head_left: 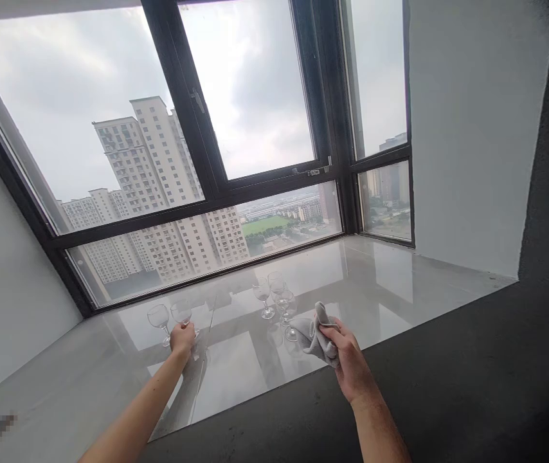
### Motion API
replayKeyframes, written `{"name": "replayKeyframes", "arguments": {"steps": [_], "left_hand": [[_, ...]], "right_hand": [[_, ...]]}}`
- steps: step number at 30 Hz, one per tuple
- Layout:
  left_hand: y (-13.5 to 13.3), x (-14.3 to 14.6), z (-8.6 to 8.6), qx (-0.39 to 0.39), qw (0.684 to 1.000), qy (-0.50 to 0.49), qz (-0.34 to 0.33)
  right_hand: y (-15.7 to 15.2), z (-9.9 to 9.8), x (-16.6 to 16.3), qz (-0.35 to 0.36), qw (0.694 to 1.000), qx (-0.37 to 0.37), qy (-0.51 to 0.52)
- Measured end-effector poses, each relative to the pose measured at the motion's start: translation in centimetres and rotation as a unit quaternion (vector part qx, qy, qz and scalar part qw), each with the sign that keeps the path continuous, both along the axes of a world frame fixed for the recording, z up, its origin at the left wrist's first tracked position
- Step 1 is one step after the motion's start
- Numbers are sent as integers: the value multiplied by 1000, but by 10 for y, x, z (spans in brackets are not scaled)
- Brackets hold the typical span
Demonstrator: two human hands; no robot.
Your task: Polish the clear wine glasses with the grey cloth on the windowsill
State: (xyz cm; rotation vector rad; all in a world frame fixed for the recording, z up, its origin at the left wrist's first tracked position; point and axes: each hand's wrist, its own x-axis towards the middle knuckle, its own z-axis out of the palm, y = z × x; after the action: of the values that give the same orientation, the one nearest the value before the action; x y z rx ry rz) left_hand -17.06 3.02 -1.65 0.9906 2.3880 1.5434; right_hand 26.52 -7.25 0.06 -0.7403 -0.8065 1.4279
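My left hand point(182, 339) is closed around the lower part of a clear wine glass point(181, 310) on the glossy sill; its bowl shows above my fingers. Just left of it stands a second wine glass point(158, 316), upright and apart from my hand. In my right hand point(344, 352) a crumpled grey cloth point(321, 337) is gripped, held above the sill's front edge. Left of the cloth, a group of wine glasses stands upright, among them one at the left point(261, 293) and a nearer one point(285, 302). Their outlines overlap, and the cloth lies close to the nearest base.
The shiny tiled window sill point(236, 366) mirrors the window and ends at a dark front edge. Behind it rises a dark window frame point(207, 186) with a handle point(198, 100). White walls point(472, 128) close in both sides. Tall buildings stand outside.
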Motion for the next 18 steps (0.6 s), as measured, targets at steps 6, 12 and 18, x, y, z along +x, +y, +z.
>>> {"name": "replayKeyframes", "arguments": {"steps": [6,12,18], "left_hand": [[-21,52,-1,2,984,109,-143],[-51,118,-10,51,867,409,-279],[-56,132,-14,53,835,459,-298]], "right_hand": [[-4,7,0,-2,1000,-2,12],[-8,8,3,-17,999,-28,9],[-6,4,8,-27,999,-28,10]]}}
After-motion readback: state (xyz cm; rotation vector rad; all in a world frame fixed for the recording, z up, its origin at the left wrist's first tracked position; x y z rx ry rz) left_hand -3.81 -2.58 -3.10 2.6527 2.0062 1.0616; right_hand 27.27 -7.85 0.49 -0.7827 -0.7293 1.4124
